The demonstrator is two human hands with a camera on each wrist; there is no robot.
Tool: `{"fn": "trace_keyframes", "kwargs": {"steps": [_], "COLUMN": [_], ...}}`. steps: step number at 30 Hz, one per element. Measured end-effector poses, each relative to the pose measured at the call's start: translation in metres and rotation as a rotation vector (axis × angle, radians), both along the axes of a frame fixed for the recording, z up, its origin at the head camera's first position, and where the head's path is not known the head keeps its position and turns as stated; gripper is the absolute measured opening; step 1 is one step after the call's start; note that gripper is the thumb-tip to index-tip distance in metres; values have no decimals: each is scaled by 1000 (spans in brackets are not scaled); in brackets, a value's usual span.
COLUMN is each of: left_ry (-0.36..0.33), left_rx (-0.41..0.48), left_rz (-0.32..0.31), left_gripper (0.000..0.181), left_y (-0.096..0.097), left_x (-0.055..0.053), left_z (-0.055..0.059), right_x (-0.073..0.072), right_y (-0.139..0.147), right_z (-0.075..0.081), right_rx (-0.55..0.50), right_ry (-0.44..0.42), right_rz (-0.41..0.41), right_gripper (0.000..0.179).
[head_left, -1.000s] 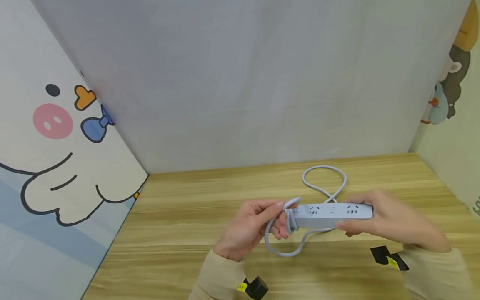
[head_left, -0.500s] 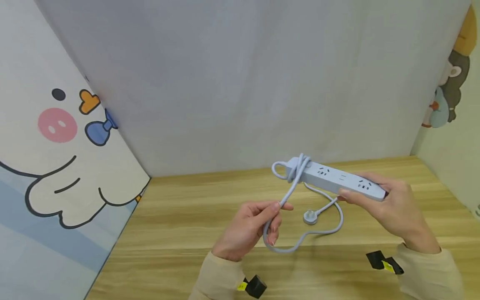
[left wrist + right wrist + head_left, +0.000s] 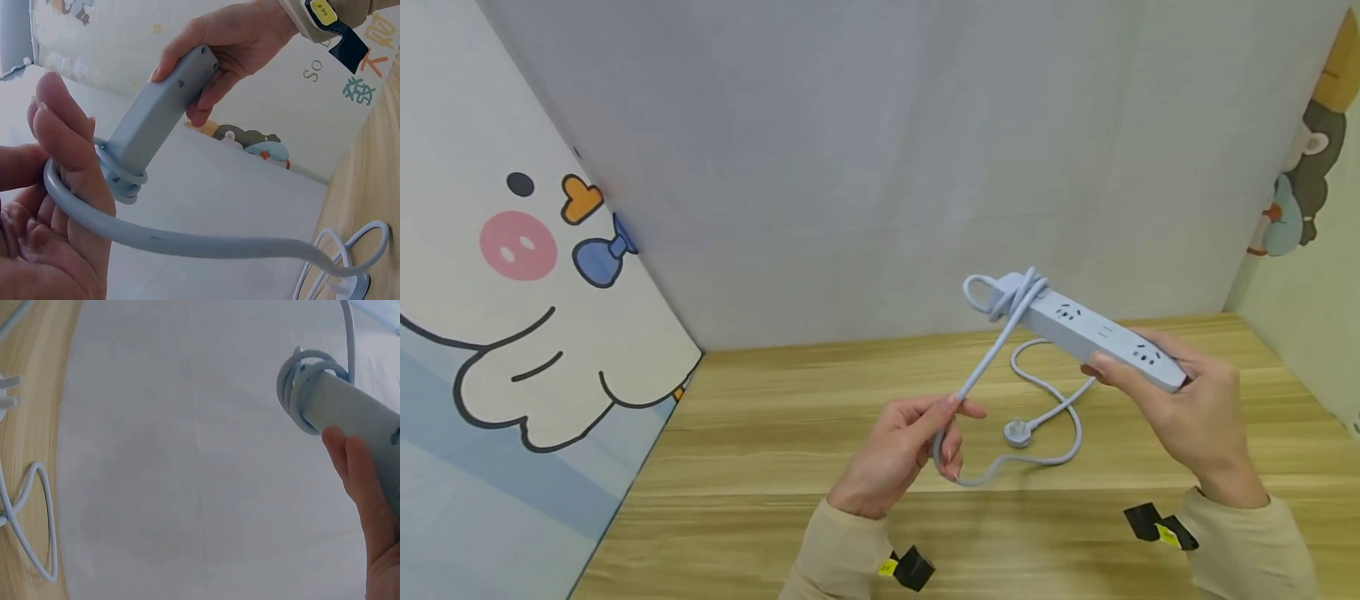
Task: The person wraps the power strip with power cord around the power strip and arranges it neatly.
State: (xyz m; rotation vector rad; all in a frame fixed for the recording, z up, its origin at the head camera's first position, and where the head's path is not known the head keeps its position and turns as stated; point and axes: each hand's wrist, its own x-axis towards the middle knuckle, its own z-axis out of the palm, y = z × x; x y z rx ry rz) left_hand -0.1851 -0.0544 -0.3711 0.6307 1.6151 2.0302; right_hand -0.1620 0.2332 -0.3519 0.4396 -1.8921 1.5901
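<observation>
In the head view my right hand (image 3: pixel 1198 417) grips a white power strip (image 3: pixel 1101 333) by its near right end, thumb along the front side. The strip is raised and tilted, its far left end higher. Around that far end the white cord (image 3: pixel 985 367) is wound in a few turns. My left hand (image 3: pixel 902 450) pinches the cord between thumb and index finger, and the stretch from there up to the strip runs straight. Past the left fingers the cord drops in a bend to the table. Its plug (image 3: pixel 1018 432) lies on the wood, prongs up.
The wooden table (image 3: pixel 760 433) meets a pale back wall (image 3: pixel 880 208). On the left stands a panel (image 3: pixel 512 350) with a cartoon bird, on the right another printed panel (image 3: pixel 1315 275). A loose S-shaped stretch of cord (image 3: pixel 1078 433) lies between the hands.
My right hand has lifted the power strip and tilted its wound end up and away. The left hand stays nearly in place on the cord, now drawn straighter. The plug has come into view.
</observation>
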Motion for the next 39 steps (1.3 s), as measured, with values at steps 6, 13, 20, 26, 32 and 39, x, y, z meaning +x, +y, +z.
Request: {"fn": "trace_keyframes", "kwargs": {"steps": [6, 13, 20, 26, 32, 39], "left_ry": [17, 11, 44, 58, 84, -2], "left_rx": [-7, -63, -91, -120, -179, -188], "left_rz": [-12, -33, -86, -142, -176, -106], "left_gripper": [51, 48, 47, 44, 43, 33], "left_y": [0, -3, -9, -11, -15, -18], "left_x": [-1, -3, -8, -11, -18, -30], "left_z": [-1, -3, -7, -10, -15, -27], "right_x": [-4, -6, -7, -6, -3, 0], "right_y": [4, 8, 9, 9, 14, 28], "right_z": [3, 6, 9, 10, 8, 2], "right_rx": [-355, -492, -561, -585, -691, -681], "right_ry": [107, 184, 216, 197, 165, 120], "right_rz": [111, 80, 75, 74, 245, 571], "right_gripper": [31, 29, 26, 27, 21, 38]}}
